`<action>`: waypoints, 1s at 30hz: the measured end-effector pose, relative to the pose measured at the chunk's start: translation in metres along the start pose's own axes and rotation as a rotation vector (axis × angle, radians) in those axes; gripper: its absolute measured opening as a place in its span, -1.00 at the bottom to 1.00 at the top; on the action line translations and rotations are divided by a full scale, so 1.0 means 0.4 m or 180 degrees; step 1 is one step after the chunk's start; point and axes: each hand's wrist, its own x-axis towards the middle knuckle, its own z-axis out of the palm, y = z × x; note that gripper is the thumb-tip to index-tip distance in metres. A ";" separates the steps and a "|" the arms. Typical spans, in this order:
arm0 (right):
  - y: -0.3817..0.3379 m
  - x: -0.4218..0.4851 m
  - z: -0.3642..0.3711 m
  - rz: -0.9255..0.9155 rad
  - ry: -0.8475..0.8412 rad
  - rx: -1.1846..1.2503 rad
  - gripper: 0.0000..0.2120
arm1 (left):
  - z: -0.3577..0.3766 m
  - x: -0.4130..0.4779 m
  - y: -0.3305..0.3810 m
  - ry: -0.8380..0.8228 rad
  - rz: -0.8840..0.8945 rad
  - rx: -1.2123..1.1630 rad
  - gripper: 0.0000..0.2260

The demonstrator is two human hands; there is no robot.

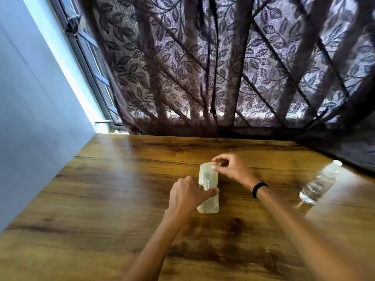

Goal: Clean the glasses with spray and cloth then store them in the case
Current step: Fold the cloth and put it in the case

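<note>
I am at a wooden table (pixel 101 199) with a glossy, dark-grained top. The case (pixel 209 205) lies on it, lengthwise away from me. Beyond the case, past the table's far edge, hangs a dark curtain (pixel 203 67) with a leaf pattern. To the left of the case are a pale blue wall (pixel 30 118) and a barred window (pixel 95 63).

I count 1 case, translucent and cloudy, with some print on top. There is 1 clear bottle (pixel 318 185), capped, standing well to the right of the case. There is 1 black band (pixel 259 189) on my right wrist. I cannot tell whether the glasses are inside the case.

My left hand (pixel 188 196) wraps the case's middle from the left, fingers curled over it and thumb across the top. My right hand (pixel 231 169) is at the case's far end, thumb and forefinger pinching its corner and the other fingers curled.
</note>
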 end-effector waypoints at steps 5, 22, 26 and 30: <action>0.030 -0.010 0.016 0.0351 -0.0015 0.0272 -0.71 | 0.016 0.006 0.023 0.0092 -0.0044 0.0411 -0.39; 0.008 0.023 0.055 0.0969 0.0049 0.1373 -0.67 | 0.022 0.046 -0.040 0.0171 0.0054 -0.0064 -0.35; 0.005 0.021 0.061 0.0957 0.0117 0.1443 -0.65 | 0.024 0.041 -0.063 -0.0050 -0.0004 -0.0531 -0.18; 0.002 0.016 0.061 0.0948 0.0140 0.1515 -0.65 | 0.024 0.041 -0.071 -0.0049 -0.0009 -0.0692 -0.13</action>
